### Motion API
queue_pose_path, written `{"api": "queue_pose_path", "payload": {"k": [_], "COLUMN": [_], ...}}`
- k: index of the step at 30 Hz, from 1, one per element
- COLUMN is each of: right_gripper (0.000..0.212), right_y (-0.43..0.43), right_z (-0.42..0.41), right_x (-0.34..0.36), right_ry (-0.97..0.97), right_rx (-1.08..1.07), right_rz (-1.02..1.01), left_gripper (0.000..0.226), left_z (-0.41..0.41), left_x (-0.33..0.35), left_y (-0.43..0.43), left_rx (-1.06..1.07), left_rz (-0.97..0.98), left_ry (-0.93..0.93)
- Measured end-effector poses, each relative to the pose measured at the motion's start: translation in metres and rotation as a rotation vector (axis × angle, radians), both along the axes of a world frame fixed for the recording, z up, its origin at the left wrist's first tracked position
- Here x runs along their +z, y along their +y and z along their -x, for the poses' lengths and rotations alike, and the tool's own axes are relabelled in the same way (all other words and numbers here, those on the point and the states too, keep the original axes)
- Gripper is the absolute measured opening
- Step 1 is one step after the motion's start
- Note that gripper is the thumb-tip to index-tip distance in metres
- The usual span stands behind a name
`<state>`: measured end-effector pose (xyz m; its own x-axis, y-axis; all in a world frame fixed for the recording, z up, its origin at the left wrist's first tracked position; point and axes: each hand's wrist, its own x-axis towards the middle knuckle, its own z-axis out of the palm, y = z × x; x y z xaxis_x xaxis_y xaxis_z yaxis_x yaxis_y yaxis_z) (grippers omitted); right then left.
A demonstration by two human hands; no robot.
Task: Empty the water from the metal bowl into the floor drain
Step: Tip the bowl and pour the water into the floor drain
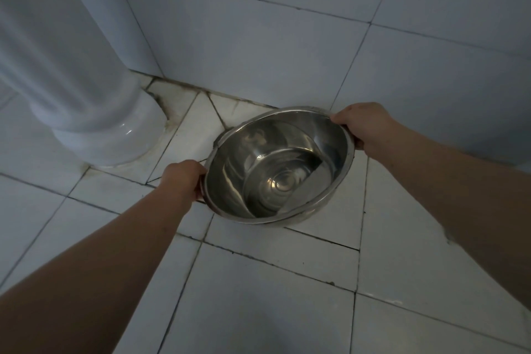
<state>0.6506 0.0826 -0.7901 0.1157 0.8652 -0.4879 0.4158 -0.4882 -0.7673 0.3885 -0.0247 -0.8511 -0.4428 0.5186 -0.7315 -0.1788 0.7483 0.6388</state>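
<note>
From the head view, the metal bowl (280, 165) was held above the floor tiles (275, 290) near the wall corner, the left hand (184, 178) clenched on its near-left rim and the right hand (365, 128) gripping the far-right rim, fingers (337, 118) curled over the edge. Between the two grips the bowl tipped slightly, a shallow pool of water (275, 190) lying in its base. No floor drain showed; it may have been hidden beneath the bowl. Judging by that, little water remained to pour, if any pouring had begun

both forearms bare, no sleeves, hands (184, 178) ungloved.
</note>
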Motion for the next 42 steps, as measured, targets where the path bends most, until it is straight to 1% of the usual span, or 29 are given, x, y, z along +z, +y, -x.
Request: {"api": "queue_pose_path", "payload": {"k": [2,4,6,8,11,12,13,15,16,17,19,21,24,26,30,32,39,42], "right_gripper": [0.024,0.031,0.029,0.021,0.015,0.014,0.012,0.01,0.009,0.008,0.005,0.012,0.006,0.006,0.003,0.01,0.009,0.01], "right_y": [0.0,0.001,0.001,0.001,0.001,0.001,0.001,0.002,0.002,0.002,0.003,0.004,0.004,0.005,0.004,0.004,0.004,0.003], "right_z": [0.0,0.0,-0.001,-0.002,-0.002,-0.002,-0.002,-0.002,-0.002,-0.002,-0.003,-0.003,-0.002,-0.003,-0.002,-0.001,0.0,0.0], "right_x": [0.0,0.0,0.0,-0.001,0.0,0.0,0.0,-0.001,-0.002,-0.002,-0.003,-0.004,-0.005,-0.006,-0.005,-0.004,-0.003,-0.003], "right_ry": [-0.01,-0.018,-0.033,-0.049,-0.05,-0.056,-0.062,-0.081,-0.092,-0.097,-0.079,-0.092,-0.068,-0.025,-0.033,-0.02,-0.022,-0.028], "right_rx": [-0.004,-0.007,0.0,0.012,0.024,0.036,0.049,0.081,0.098,0.106,0.106,0.129,0.089,0.061,0.068,0.04,0.054,0.045], "right_rz": [0.002,0.007,0.0,-0.015,-0.028,-0.03,-0.034,-0.044,-0.049,-0.052,-0.046,-0.045,-0.063,-0.06,-0.053,-0.058,-0.048,-0.04], "left_gripper": [0.015,0.008,0.01,0.015,0.01,0.009,0.013,0.019,0.02,0.021,0.022,0.023,0.023,0.023,0.024,0.024,0.022,0.022], "left_z": [0.0,0.0,-0.001,0.0,0.003,0.004,0.007,0.01,0.01,0.011,0.011,0.011,0.011,0.012,0.013,0.013,0.013,0.013], "left_x": [0.005,0.01,0.01,0.008,-0.003,-0.007,-0.011,-0.011,-0.008,-0.007,-0.005,-0.007,-0.009,-0.01,-0.011,-0.011,-0.011,-0.01], "left_y": [0.0,-0.001,0.001,0.001,0.004,0.004,0.006,0.007,0.006,0.007,0.008,0.008,0.007,0.007,0.007,0.007,0.006,0.006], "left_rx": [-0.004,0.014,0.017,-0.007,-0.108,-0.189,-0.345,-0.694,-0.808,-0.935,-1.118,-1.187,-1.218,-1.23,-1.225,-1.216,-1.212,-1.243], "left_rz": [0.046,0.076,0.071,0.068,0.071,0.074,0.102,0.229,0.252,0.282,0.314,0.315,0.313,0.319,0.324,0.33,0.318,0.327], "left_ry": [0.019,0.0,-0.016,0.0,0.104,0.172,0.299,0.618,0.732,0.818,0.941,0.993,1.025,1.043,1.056,1.06,1.065,1.081]}}
